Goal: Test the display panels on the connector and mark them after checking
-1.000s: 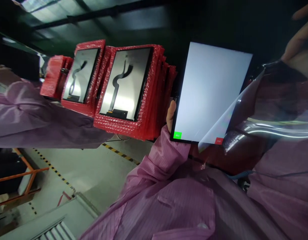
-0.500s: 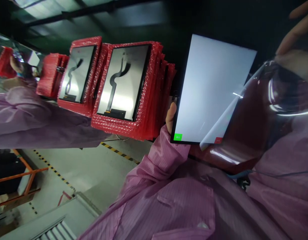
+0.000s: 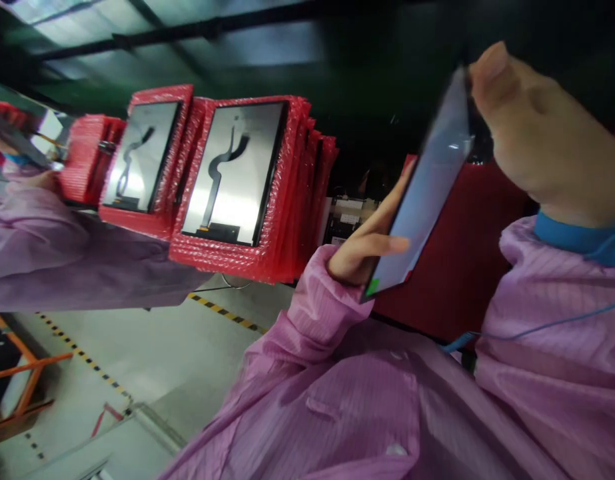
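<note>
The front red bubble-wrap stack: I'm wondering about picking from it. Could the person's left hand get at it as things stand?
Probably not at once: the left hand is gripping the lit panel with the right hand. The stack sits close beside it, nothing between.

Two hands raised in pink sleeves. The left hand [image 3: 370,243] has fingers extended, pressed flat against what it grips. The right hand [image 3: 532,130], higher up, is curled, pinching with thumb and fingers; a blue cuff circles its wrist.

Display panel [image 3: 421,193] between both hands, wrapped panel stacks [image 3: 247,187] left, probably behind it
</note>
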The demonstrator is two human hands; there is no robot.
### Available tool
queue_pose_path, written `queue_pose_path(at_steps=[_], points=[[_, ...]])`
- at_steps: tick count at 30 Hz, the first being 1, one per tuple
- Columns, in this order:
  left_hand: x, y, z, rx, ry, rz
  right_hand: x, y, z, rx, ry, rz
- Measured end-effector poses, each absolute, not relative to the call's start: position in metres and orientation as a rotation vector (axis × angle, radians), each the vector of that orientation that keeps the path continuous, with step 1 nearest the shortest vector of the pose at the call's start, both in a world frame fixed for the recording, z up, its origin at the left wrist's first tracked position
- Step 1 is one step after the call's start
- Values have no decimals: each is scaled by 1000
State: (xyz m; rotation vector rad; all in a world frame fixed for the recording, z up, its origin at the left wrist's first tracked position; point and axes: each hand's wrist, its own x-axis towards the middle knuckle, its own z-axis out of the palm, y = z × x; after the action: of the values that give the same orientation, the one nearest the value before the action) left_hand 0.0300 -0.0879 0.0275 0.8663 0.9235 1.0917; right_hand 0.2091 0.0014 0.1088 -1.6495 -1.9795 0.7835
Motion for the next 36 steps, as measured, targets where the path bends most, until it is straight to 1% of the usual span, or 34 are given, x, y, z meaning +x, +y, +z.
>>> queue_pose_path(at_steps=[3, 6, 9, 11, 13, 15, 17, 20, 23, 26, 32, 34, 36], points=[[50, -82, 51, 1040, 673, 998, 221, 11, 103, -1710, -1939, 796], [69, -84, 60, 1103, 649, 1007, 228, 16, 101, -1747, -1910, 821], [66, -97, 48, 1253, 879, 1177, 231, 17, 103, -1763, -1879, 844], [50, -109, 30, 1380, 1117, 1337, 231, 16, 103, -1756, -1886, 846], [29, -121, 8, 1571, 1442, 1367, 232, 17, 102, -1746, -1885, 847], [9, -131, -15, 1816, 1765, 1180, 232, 17, 101, -1725, -1875, 853], [-4, -136, -32, 2016, 1963, 873, 232, 18, 99, -1707, -1865, 854], [-10, -138, -46, 2259, 2051, 490, 232, 19, 97, -1699, -1872, 837], [-9, -136, -48, 2441, 2037, 280, 234, 21, 94, -1681, -1891, 826], [-7, -135, -45, 2513, 2014, 164, 237, 25, 91, -1661, -1899, 841], [-8, -131, -39, 2452, 1989, 76, 239, 31, 84, -1665, -1890, 767], [-8, -130, -40, 2441, 1976, 64, 237, 29, 84, -1678, -1889, 773], [-9, -129, -42, 2451, 1955, 131, 233, 24, 89, -1733, -1858, 737]])
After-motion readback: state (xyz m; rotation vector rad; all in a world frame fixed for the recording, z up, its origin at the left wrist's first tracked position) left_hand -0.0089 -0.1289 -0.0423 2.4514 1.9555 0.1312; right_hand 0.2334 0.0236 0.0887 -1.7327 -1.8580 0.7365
